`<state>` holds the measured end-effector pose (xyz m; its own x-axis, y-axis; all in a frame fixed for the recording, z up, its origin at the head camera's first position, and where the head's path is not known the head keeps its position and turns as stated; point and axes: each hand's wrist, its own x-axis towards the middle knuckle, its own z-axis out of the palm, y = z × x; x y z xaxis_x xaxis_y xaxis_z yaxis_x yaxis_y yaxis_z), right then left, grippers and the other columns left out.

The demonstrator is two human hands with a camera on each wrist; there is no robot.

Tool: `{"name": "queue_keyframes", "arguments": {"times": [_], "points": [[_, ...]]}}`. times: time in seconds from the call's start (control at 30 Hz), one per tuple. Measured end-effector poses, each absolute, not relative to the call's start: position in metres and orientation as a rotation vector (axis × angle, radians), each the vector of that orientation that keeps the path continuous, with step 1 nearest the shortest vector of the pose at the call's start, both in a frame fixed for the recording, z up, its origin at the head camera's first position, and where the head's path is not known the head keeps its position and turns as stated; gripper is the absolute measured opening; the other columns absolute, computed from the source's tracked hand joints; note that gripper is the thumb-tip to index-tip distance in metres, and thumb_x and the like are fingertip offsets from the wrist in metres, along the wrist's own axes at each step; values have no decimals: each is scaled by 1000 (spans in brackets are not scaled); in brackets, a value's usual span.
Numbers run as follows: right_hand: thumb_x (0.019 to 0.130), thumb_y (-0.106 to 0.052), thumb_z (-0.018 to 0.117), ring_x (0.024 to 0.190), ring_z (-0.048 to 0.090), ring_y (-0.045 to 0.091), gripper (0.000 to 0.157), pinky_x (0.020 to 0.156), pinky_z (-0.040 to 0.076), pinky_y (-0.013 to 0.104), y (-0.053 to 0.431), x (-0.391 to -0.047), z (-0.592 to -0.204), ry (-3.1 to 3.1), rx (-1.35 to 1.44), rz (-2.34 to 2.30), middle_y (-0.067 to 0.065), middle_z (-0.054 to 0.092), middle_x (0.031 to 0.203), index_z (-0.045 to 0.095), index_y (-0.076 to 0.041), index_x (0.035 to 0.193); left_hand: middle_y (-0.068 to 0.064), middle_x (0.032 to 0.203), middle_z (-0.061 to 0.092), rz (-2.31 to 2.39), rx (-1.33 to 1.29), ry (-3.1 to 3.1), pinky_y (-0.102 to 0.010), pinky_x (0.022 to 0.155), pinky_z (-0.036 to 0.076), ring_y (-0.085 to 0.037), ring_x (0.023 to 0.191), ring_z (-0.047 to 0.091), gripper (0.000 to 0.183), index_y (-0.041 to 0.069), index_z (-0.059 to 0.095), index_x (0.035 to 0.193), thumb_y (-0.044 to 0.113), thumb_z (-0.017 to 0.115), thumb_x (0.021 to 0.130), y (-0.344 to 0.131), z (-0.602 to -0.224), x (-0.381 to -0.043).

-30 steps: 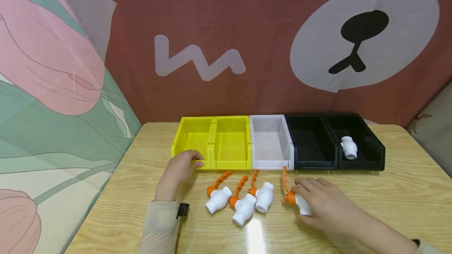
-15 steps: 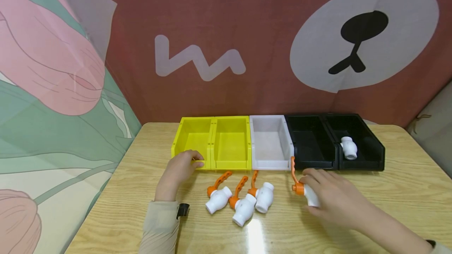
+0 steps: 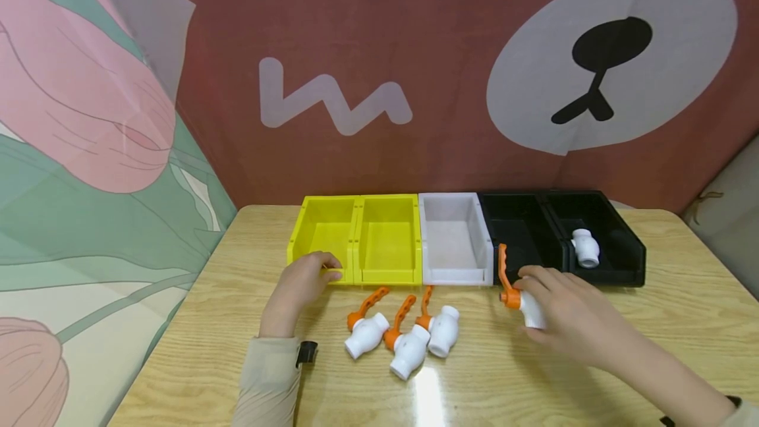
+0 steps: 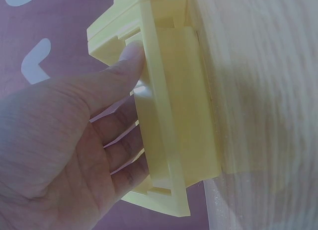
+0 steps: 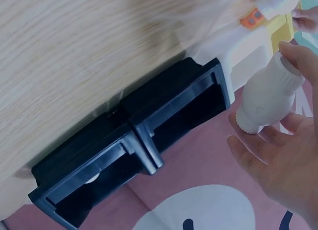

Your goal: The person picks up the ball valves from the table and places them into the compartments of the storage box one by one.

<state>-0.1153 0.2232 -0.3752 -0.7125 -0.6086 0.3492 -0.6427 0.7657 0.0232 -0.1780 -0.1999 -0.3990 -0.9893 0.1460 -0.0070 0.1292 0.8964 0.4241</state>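
Observation:
In the head view, my right hand grips the white body of a ball valve with an orange lever. It is raised off the table before the left black bin, its lever pointing toward the bins. The right wrist view shows the valve's white body between thumb and fingers; its lever is hidden there. My left hand holds the front lip of the leftmost yellow bin, thumb and fingers at the rim in the left wrist view. The fingertips are partly hidden.
Three similar ball valves, one nearest the left hand, lie on the wooden table between the hands. A second yellow bin and a white bin stand mid-row. The right black bin contains a white valve-like piece.
My right hand has lifted the ball valve and carried it right and forward, toward the black bins. The left hand has stayed at the yellow bin; the other valves have not moved.

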Motion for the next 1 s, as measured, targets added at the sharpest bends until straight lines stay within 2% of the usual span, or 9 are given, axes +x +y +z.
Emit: {"name": "queue_keyframes", "arguments": {"times": [0.23,0.43,0.8,1.0], "points": [[59,-34,92,98,63,31,65,77,54,51,230,-126,-375,-2608,927,164,12,61,117,64,-4,109,-1,103,70,673,221,3016,-44,83,53,-24,93,65,15,12,73,103,22,72,92,-200,-399,-178],[61,-33,93,100,63,32,66,78,54,54,234,-136,-371,-2655,908,190,13,60,118,64,-3,112,-1,103,70,678,215,3013,-44,83,53,-24,93,65,14,13,73,103,21,72,92,-200,-398,-177],[63,-31,93,96,63,32,65,78,54,51,237,-155,-369,-2631,891,230,14,61,116,64,0,112,-1,103,70,671,229,3021,-43,83,53,-24,93,65,14,13,73,102,23,71,93,-200,-398,-178],[64,-31,92,97,62,33,64,80,53,53,242,-162,-370,-2702,830,229,16,61,115,65,1,113,0,101,69,660,231,3021,-43,82,53,-23,91,65,12,14,73,101,22,71,92,-200,-399,-178]]}}
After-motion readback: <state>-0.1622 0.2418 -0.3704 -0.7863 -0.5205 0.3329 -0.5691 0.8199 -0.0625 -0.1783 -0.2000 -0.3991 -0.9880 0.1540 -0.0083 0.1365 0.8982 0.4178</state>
